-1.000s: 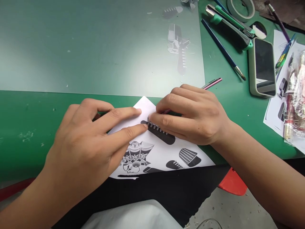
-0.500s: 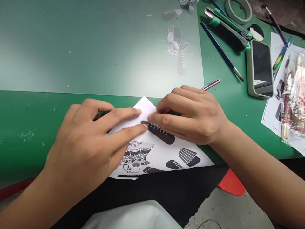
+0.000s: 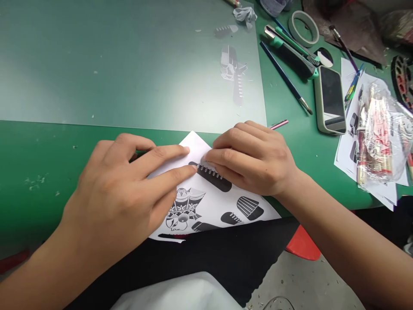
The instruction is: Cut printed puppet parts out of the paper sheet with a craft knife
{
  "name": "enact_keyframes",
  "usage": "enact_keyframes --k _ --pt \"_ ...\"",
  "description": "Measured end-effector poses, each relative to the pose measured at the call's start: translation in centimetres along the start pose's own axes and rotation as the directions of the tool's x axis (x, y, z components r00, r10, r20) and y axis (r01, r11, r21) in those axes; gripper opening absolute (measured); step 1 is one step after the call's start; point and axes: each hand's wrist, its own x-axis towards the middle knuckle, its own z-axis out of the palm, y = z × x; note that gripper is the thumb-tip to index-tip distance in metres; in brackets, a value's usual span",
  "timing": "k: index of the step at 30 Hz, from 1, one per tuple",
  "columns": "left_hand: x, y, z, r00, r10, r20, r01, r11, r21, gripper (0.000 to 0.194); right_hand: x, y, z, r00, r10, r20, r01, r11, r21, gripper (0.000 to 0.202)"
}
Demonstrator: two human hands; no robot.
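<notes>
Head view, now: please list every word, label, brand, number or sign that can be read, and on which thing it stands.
No text can be read.
Printed paper: only pictures visible.
Plastic packet: any print is too blurred.
Phone: no letters visible.

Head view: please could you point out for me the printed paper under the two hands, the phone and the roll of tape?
Printed paper [image 3: 213, 203]: head view, on a bare white area.
Phone [image 3: 331, 94]: head view, on its dark screen.
Roll of tape [image 3: 308, 42]: head view, on its ring's near side.
</notes>
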Motion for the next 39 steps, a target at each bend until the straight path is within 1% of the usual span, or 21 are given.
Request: enact_keyframes --k 2,4,7,10,12,14,16,17,18,19,21,22,23,26,29,31,33,34,35,37,39 --pt "0.0 0.2 -0.1 1.000 -0.018 0.005 0.018 1.000 -0.007 0.030 -0.1 -0.8 -0.5 0.993 0.107 -0.051 -0.108 0.994 -0.015 0.014" --pt "-0.1 0.3 -0.1 0.999 -0.027 0.028 0.028 0.999 -0.032 0.030 -0.2 -1.9 -1.4 0.966 0.251 -0.066 -0.255 0.966 -0.043 0.015" --pt "-0.1 0.3 0.0 0.996 -0.008 0.094 0.015 0.997 -0.075 0.031 -0.5 -3.7 -2.8 0.894 0.446 -0.031 -0.447 0.890 -0.091 0.014" --pt "-0.2 0.0 0.2 0.992 0.028 0.126 -0.018 0.997 -0.075 0.034 -1.4 -5.2 -3.5 0.836 0.549 0.004 -0.546 0.832 -0.096 0.011" --pt "-0.2 -0.3 0.2 0.990 0.056 0.132 -0.047 0.996 -0.073 0.035 -2.1 -6.2 -3.4 0.789 0.614 -0.019 -0.609 0.777 -0.158 0.012" --pt "0.0 -0.4 0.2 0.987 0.064 0.150 -0.051 0.994 -0.092 0.038 -2.6 -7.3 -3.1 0.721 0.687 -0.088 -0.680 0.679 -0.276 0.016" --pt "0.3 -0.2 0.0 0.985 0.021 0.170 -0.004 0.995 -0.100 0.047 -2.7 -8.5 -2.6 0.662 0.734 -0.151 -0.734 0.593 -0.332 0.019" --pt "0.5 0.0 -0.2 0.982 -0.023 0.187 0.040 0.995 -0.087 0.053 -2.6 -9.2 -2.4 0.622 0.764 -0.170 -0.767 0.552 -0.327 0.020" --pt "0.8 0.2 -0.5 0.976 -0.076 0.204 0.091 0.994 -0.062 0.060 -2.5 -9.8 -2.2 0.591 0.788 -0.174 -0.791 0.524 -0.317 0.020" --pt "1.1 0.6 -0.8 0.966 -0.130 0.224 0.141 0.990 -0.031 0.067 -2.2 -10.3 -2.1 0.549 0.819 -0.168 -0.820 0.489 -0.298 0.019" --pt "1.8 1.4 -1.5 0.937 -0.213 0.277 0.214 0.976 0.028 0.077 -1.8 -11.2 -1.8 0.456 0.874 -0.166 -0.879 0.414 -0.235 0.019" --pt "2.2 1.8 -1.9 0.920 -0.246 0.305 0.243 0.969 0.049 0.080 -1.6 -11.4 -1.7 0.419 0.892 -0.170 -0.900 0.384 -0.204 0.019" --pt "2.5 2.2 -2.3 0.904 -0.274 0.327 0.268 0.961 0.066 0.083 -1.5 -11.6 -1.6 0.394 0.902 -0.179 -0.915 0.365 -0.174 0.020" --pt "3.5 3.0 -3.0 0.848 -0.366 0.383 0.357 0.929 0.099 0.087 -1.7 -11.9 -1.2 0.367 0.909 -0.198 -0.930 0.354 -0.098 0.021" --pt "4.3 2.9 -3.1 0.790 -0.422 0.444 0.446 0.893 0.056 0.084 -1.9 -11.9 -1.0 0.346 0.919 -0.188 -0.935 0.353 0.005 0.022" --pt "4.9 2.4 -3.1 0.758 -0.405 0.511 0.492 0.870 -0.040 0.074 -2.0 -11.7 -1.2 0.329 0.931 -0.162 -0.935 0.345 0.083 0.022" --pt "5.6 1.8 -3.2 0.726 -0.348 0.593 0.539 0.823 -0.177 0.051 -2.1 -11.4 -1.8 0.305 0.944 -0.123 -0.930 0.323 0.174 0.022" --pt "6.0 1.6 -3.3 0.709 -0.316 0.630 0.571 0.782 -0.250 0.041 -2.1 -11.1 -2.2 0.295 0.950 -0.100 -0.923 0.310 0.226 0.024" --pt "6.3 1.4 -3.5 0.694 -0.284 0.661 0.604 0.729 -0.321 0.035 -2.1 -10.7 -2.6 0.289 0.954 -0.076 -0.913 0.298 0.278 0.026" --pt "6.7 1.2 -3.8 0.672 -0.238 0.701 0.668 0.603 -0.436 0.036 -2.1 -9.9 -3.6 0.293 0.955 -0.038 -0.878 0.285 0.384 0.032" --pt "6.8 1.2 -4.1 0.662 -0.214 0.718 0.712 0.479 -0.513 0.040 -2.1 -9.1 -4.4 0.303 0.953 -0.009 -0.801 0.259 0.540 0.037"
